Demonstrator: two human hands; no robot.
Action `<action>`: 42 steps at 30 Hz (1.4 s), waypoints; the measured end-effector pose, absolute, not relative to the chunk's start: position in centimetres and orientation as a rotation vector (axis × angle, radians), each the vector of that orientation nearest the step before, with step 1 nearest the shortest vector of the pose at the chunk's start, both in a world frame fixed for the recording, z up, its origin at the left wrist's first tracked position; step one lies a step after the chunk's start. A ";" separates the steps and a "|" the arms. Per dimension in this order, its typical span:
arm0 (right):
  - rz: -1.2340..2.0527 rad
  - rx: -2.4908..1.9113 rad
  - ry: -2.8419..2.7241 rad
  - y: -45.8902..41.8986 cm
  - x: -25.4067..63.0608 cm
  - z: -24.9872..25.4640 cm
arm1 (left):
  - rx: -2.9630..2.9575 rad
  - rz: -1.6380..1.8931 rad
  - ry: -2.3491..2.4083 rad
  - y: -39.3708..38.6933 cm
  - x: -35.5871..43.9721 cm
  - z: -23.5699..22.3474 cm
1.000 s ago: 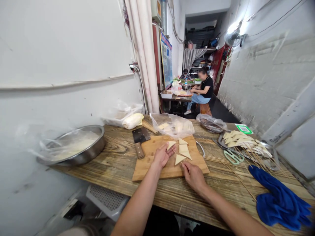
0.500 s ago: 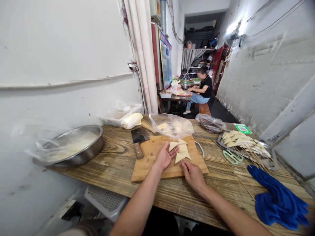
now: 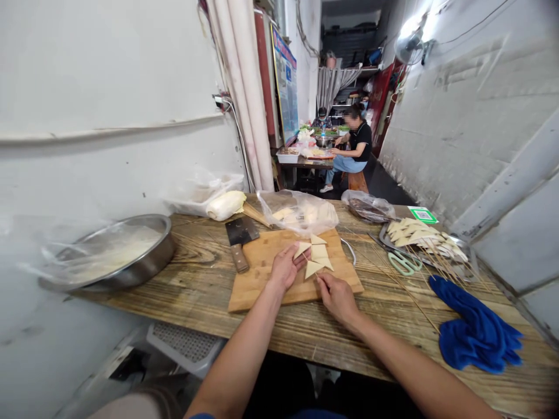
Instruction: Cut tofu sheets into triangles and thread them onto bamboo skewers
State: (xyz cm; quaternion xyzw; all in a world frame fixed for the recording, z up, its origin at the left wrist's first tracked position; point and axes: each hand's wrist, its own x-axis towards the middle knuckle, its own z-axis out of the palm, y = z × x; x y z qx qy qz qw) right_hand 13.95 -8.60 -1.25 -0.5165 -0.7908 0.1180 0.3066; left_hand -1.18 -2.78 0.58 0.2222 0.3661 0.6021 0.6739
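Observation:
My left hand (image 3: 285, 267), palm up over the wooden cutting board (image 3: 255, 288), holds a pale triangular slice (image 3: 301, 250), apparently tofu sheet, at its fingers. My right hand (image 3: 338, 297) pinches the lower end of a thin bamboo skewer (image 3: 317, 274) at the board's front edge. Just beyond that pinch, the skewer meets another pale slice (image 3: 311, 269); how far it passes through is hard to see. More cut slices (image 3: 320, 252) lie on the board beside my left fingers. A cleaver (image 3: 239, 256) rests along the board's left side.
Behind the board lies a plastic bag (image 3: 301, 210) of pale pieces, beside a cabbage (image 3: 226, 205). At right are loose skewers (image 3: 419, 306), green-handled scissors (image 3: 404, 263), a tray of skewered slices (image 3: 425, 240) and a blue cloth (image 3: 478, 334). A steel basin (image 3: 151, 256) stands left. People sit farther back.
The camera view has shifted slightly, so the table appears higher and a little to the left. Both hands keep nearly the same pose around the slices and skewer.

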 end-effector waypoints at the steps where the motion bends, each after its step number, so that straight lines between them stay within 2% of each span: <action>1: 0.311 -1.369 -2.089 -8.6 13.9 -1.2 | 0.504 1.351 0.825 -2.8 -1.1 0.6; 19: 0.358 -1.349 -1.959 -7.7 14.3 -1.0 | 0.548 1.319 0.812 -3.7 0.4 1.0; 24: 0.301 -1.438 -1.662 -5.8 17.0 0.3 | 0.973 1.458 1.164 -3.2 0.0 -0.2; 27: 0.309 -1.493 -1.498 -4.8 18.8 0.8 | 1.596 1.317 1.314 -3.5 0.8 0.1; 32: 0.333 -1.494 -1.448 -4.4 19.9 0.4 | 2.347 0.770 1.486 -4.2 2.4 1.4; 38: 0.334 -1.458 -1.440 -4.7 19.8 0.6 | 2.549 0.473 1.375 -4.3 2.1 1.7; 42: 0.341 -1.445 -1.450 -4.9 19.9 0.6 | 2.401 0.621 1.241 -4.5 1.5 1.2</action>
